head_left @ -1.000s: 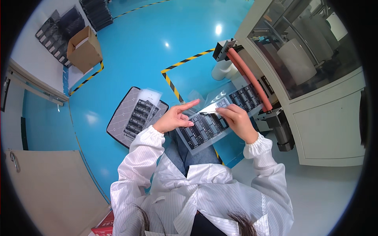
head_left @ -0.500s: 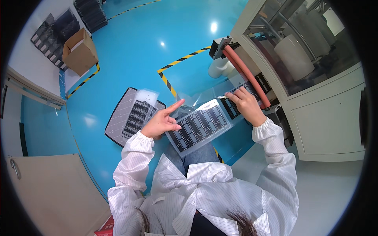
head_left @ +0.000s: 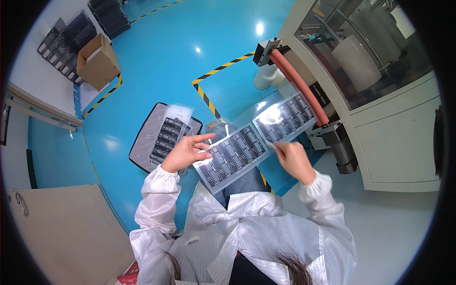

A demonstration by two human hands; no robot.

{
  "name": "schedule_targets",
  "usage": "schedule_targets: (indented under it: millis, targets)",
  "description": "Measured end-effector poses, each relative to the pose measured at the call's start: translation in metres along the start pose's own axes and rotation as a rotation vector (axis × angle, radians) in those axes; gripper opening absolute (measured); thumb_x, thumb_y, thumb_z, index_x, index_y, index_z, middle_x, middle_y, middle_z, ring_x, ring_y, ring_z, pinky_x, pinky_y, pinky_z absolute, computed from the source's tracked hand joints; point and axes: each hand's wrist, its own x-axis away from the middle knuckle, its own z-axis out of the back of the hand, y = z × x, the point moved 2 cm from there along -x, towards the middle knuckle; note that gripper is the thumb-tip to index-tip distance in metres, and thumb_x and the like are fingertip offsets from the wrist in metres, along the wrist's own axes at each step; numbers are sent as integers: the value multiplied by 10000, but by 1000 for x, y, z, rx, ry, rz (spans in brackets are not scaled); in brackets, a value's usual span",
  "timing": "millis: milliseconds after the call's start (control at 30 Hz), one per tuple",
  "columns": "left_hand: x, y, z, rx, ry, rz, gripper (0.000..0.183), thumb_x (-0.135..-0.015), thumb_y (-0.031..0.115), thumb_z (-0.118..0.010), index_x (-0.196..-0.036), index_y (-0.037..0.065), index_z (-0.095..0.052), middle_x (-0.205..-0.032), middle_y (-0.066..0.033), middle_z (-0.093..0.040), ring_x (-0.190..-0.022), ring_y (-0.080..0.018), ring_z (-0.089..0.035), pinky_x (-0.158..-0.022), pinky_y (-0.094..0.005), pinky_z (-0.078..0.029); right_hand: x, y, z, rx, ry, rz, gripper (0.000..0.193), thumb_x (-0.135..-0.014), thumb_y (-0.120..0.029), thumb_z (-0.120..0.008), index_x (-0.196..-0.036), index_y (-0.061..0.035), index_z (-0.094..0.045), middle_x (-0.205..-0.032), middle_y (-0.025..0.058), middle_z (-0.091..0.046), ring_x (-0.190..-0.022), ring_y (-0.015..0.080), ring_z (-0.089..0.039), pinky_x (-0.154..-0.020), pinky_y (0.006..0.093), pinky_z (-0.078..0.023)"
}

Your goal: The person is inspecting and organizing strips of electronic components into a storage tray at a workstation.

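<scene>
A clear plastic film with a printed black-and-white panel [head_left: 232,156] slants across my lap. A second printed panel [head_left: 284,116] continues from it toward the machine's orange-red roller [head_left: 300,85]. My left hand [head_left: 186,151] is closed on the near panel's left edge, thumb on top and index finger stretched above it. At the near side of the seam between the panels, my right hand [head_left: 295,161] is closed in a pinch. Whatever its fingers hold is hidden.
A grey cushioned seat [head_left: 142,142] to the left bears a stack of similar printed sheets [head_left: 167,137]. The cream machine [head_left: 394,142] stands at the right, with a white roll [head_left: 356,61] behind its window. An open cardboard box [head_left: 97,64] sits far left, near a door [head_left: 61,228].
My right hand has come from the film's far side toward me along the seam. The second panel now shows in full. My left index finger has bent somewhat.
</scene>
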Motion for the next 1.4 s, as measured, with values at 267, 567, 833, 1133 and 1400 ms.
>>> schedule_targets:
  millis: [267,567,833,1133,1400]
  targets:
    - [7,-24,22,76,30,21,609,-777,-73,-647,-1352,10,-463,-998,-81,-651,-695,-118,-642,-682,-235,-527,28,127,-13,-397,-344,23,192,-875,-150,-631,-872,37,-676,-724,64,-649,-739,128,-607,-698,269,-476]
    - [58,-27,-3,14,101,136,546,-789,-60,-655,-1313,20,-523,-1042,-83,-640,-719,-126,-666,-674,-216,-524,30,11,15,-461,-119,-244,216,-912,-139,-569,-937,51,-669,-612,12,-548,-534,56,-432,-472,246,-360]
    - [65,-35,12,17,95,154,555,-767,-66,-667,-1297,49,-551,-1027,-89,-656,-707,-123,-663,-658,-223,-519,36,-14,-4,-98,-358,-23,161,-829,-107,-577,-812,32,-657,-627,249,-549,-554,389,-554,-518,384,-446]
    - [13,-149,176,35,633,-109,484,-818,-44,-624,-1289,48,-559,-1069,-84,-649,-726,-124,-615,-740,-249,-505,46,110,-53,-657,-255,-222,253,-910,-193,-616,-1054,2,-687,-1070,135,-653,-919,164,-611,-817,285,-493]
    - [-32,-110,51,-185,505,-159,437,-909,91,-582,-1340,86,-509,-956,-93,-673,-841,-189,-656,-713,-278,-538,37,52,-51,-1077,122,-308,274,-926,-155,-592,-1075,66,-653,-986,115,-655,-816,167,-640,-760,286,-529]
